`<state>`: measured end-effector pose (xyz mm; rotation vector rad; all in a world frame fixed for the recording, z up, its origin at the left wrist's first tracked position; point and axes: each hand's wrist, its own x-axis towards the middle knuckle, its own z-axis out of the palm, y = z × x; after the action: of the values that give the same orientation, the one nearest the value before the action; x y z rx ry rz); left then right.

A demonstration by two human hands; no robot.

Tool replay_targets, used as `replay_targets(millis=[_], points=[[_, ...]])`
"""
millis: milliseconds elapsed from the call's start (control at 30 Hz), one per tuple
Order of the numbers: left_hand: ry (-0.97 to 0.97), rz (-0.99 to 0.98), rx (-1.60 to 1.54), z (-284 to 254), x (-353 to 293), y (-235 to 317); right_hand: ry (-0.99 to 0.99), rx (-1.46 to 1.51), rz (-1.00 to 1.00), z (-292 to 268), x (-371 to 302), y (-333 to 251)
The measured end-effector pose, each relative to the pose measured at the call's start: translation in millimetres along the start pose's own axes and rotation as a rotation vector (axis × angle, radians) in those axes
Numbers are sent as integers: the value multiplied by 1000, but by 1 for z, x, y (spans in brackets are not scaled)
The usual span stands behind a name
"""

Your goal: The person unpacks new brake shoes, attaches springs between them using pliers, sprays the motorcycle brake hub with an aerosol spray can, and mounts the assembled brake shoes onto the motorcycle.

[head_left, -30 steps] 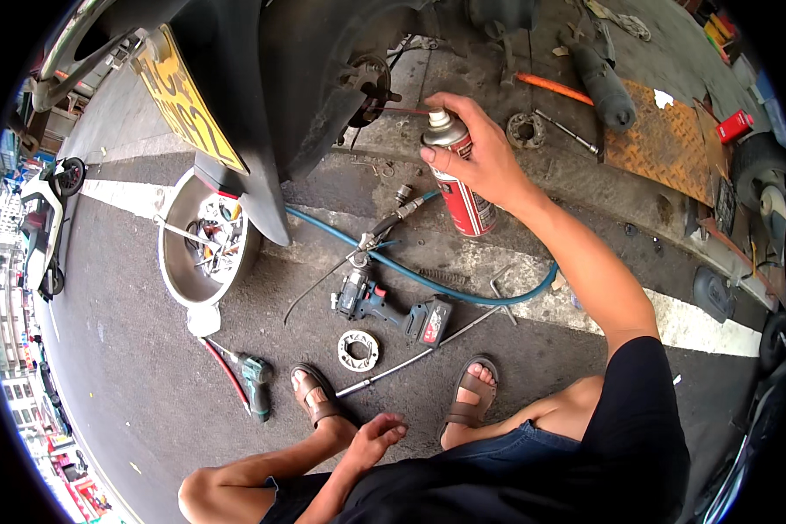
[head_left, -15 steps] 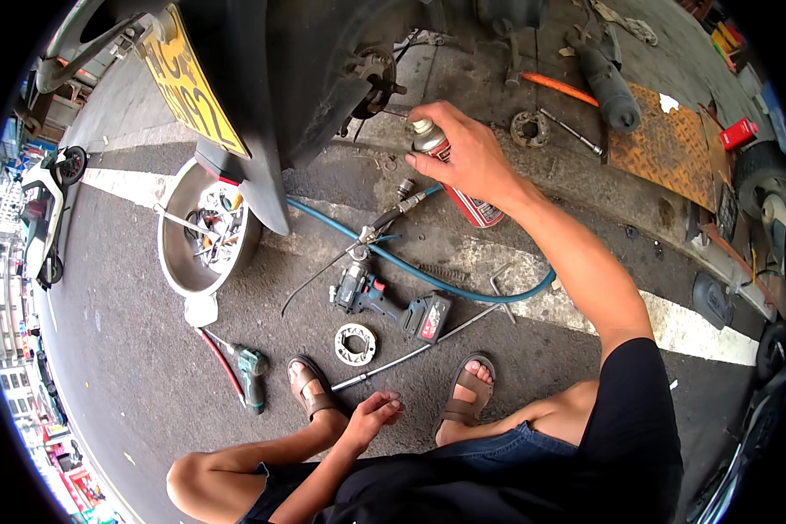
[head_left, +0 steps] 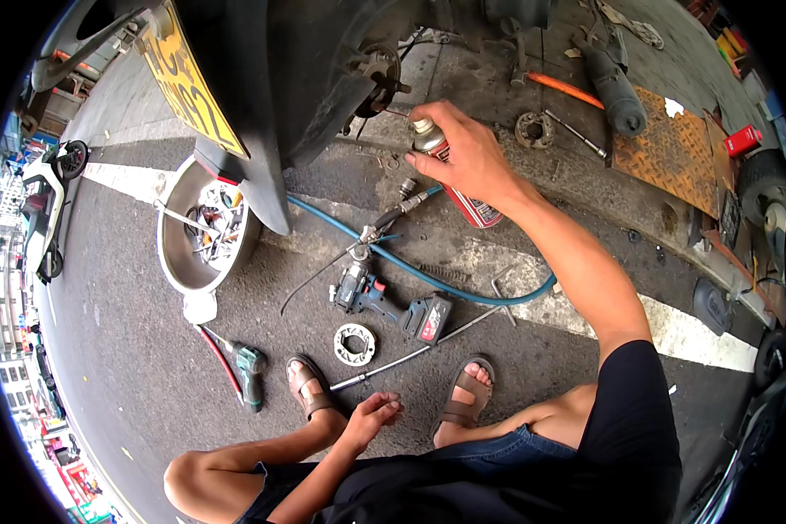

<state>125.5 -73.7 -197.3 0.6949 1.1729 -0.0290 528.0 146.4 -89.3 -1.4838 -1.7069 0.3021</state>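
Right hand [head_left: 467,157]: wrapped around the spray can, thumb along its left side, index finger at the top by the nozzle.
Spray can [head_left: 473,210]: red and silver, held tilted above the ground [head_left: 122,349], over the far side of the white stripe [head_left: 699,332]; its thin straw [head_left: 396,113] points left toward the wheel hub, though contact with it cannot be made out.
Wheel hub [head_left: 377,74]: dark and grimy, under the vehicle, right of the yellow number plate [head_left: 192,83].
Left hand [head_left: 374,421]: near the lap, fingers curled inward; whether they pinch anything small, I cannot tell.
Steel bowl [head_left: 180,262]: on the ground at the stripe's left part, partly under the vehicle's tail, with tools heaped inside.
Blue hose [head_left: 493,299]: looped across the stripe's edges, beside a dark air gun [head_left: 384,220].
Cordless driver [head_left: 380,304]: on the person's side of the stripe, battery end to the right.
Pale metal ring [head_left: 355,329]: flat on the ground just below that driver, near the long rod [head_left: 384,370].
Green drill [head_left: 251,371]: left of the sandals [head_left: 310,384], next to a red tube [head_left: 223,358].
Grimy ring [head_left: 520,131]: between the spray can and the left edge of the rusty plate [head_left: 659,157].
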Motion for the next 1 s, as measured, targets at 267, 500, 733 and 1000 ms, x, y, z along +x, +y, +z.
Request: replay_targets(millis=[267,500,733,1000], points=[[3,-8,4,0,1,-1,4,-8,-13,1,2,3],[-10,3,10,1,3,-2,22,26,22,-1,1,-1],[-11,5,5,3,2,1,20,8,-3,0,1,2],[-5,-2,25,-2,3,8,36,37,20,5,3,12]])
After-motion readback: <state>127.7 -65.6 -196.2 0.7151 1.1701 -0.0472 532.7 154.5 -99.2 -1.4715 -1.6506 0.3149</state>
